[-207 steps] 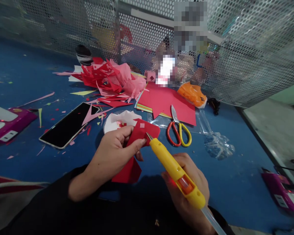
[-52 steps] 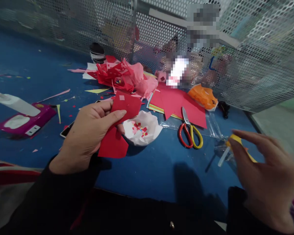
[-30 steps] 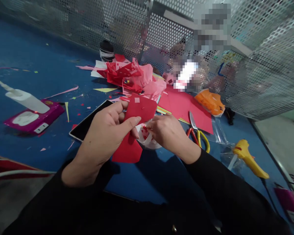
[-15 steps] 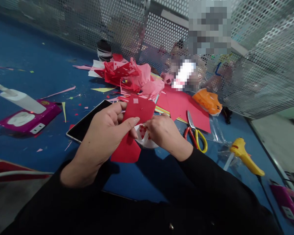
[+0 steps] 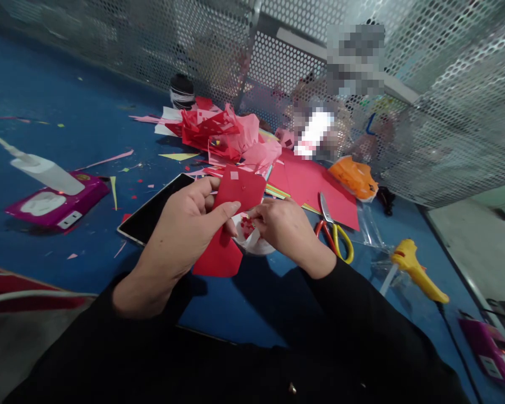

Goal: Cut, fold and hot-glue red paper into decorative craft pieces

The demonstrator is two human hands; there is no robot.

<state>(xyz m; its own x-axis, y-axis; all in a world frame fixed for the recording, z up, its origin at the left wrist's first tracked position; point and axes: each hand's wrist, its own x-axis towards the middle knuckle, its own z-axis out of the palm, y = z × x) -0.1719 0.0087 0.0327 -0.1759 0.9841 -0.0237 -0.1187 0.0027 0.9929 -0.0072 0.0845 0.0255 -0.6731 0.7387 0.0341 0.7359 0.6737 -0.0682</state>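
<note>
My left hand is closed on a red paper shape, thumb on its front, holding it upright above the blue table. A small pink square sits near its top edge. My right hand is curled beside it, fingertips pinched over a white paper cup of tiny red and pink paper bits. What the fingertips hold is too small to see.
Red-and-yellow scissors lie right of my hand on red sheets. A yellow glue gun rests at right. A phone lies at left, with a purple power strip. Scrap paper pile and mesh wall behind.
The glue gun left my right hand and now lies at the right. My right hand came to the cup of paper bits and stays pinched there. My left hand keeps the red shape.
</note>
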